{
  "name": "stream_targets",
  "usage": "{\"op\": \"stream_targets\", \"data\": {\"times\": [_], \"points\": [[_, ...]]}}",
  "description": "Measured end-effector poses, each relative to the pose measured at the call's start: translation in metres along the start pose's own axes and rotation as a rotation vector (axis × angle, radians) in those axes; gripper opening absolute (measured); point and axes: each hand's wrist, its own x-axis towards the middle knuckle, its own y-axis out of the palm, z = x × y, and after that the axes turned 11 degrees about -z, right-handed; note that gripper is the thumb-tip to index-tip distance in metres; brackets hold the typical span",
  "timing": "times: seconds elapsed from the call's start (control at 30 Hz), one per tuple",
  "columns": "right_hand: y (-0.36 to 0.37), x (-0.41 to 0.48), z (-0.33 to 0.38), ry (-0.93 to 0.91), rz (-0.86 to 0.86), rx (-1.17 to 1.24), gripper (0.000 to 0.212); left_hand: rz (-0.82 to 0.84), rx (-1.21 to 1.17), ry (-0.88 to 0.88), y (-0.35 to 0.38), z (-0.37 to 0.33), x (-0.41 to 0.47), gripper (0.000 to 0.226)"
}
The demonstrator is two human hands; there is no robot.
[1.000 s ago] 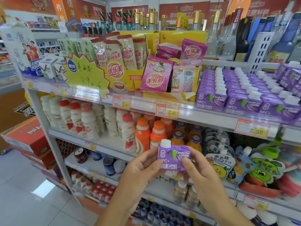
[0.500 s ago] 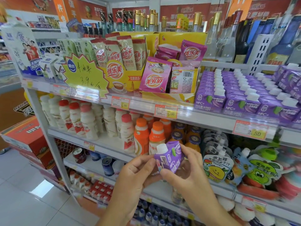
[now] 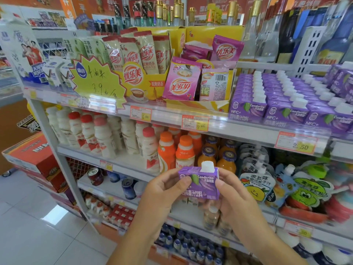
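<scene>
A small purple juice carton with a white cap is held upright in front of the shelves, its printed front facing me. My left hand pinches its left side, thumb on the front. My right hand grips its right side, fingers curled behind it. Rows of the same purple cartons stand on the upper shelf at the right.
The shelf unit holds milk-tea sachets in yellow boxes, white and orange drink bottles, and fruit pouches. Glass bottles line the top. Red cartons sit stacked on the floor at the left.
The carton was turned edge-on half a second ago; now both hands have turned it back so its front faces me, and it sits slightly further right.
</scene>
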Motion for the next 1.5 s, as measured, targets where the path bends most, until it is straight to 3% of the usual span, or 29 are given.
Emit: {"op": "stream_targets", "data": {"times": [0.1,0.23,0.57,0.83,0.97,1.3,1.4,1.5], "points": [[-0.01,0.003,0.003,-0.034,-0.041,-0.088,0.034,-0.037,0.013,0.003,0.0,0.001,0.003,0.039],[-0.016,0.007,0.005,-0.085,-0.075,-0.175,0.036,0.046,0.043,0.015,-0.003,0.0,0.005,0.037],[-0.03,0.01,0.01,-0.264,0.016,-0.328,0.038,0.126,0.164,0.192,-0.005,-0.001,0.011,0.042],[-0.035,0.013,0.033,-0.217,0.007,-0.459,0.035,0.139,0.241,0.255,0.002,-0.005,0.015,0.042],[-0.038,0.022,0.069,-0.26,0.015,-0.647,0.032,0.151,0.277,0.322,0.012,-0.017,0.022,0.042],[-0.039,0.033,0.175,-0.393,-0.027,-0.944,0.019,0.223,0.35,0.657,0.07,-0.069,0.065,0.04],[-0.037,0.045,0.212,-0.47,-0.116,-1.059,0.013,0.222,0.513,0.813,0.09,-0.094,0.088,0.042],[-0.04,0.083,0.244,-0.58,-0.253,-1.23,0.012,0.124,0.761,1.096,0.098,-0.108,0.126,0.056]]}}
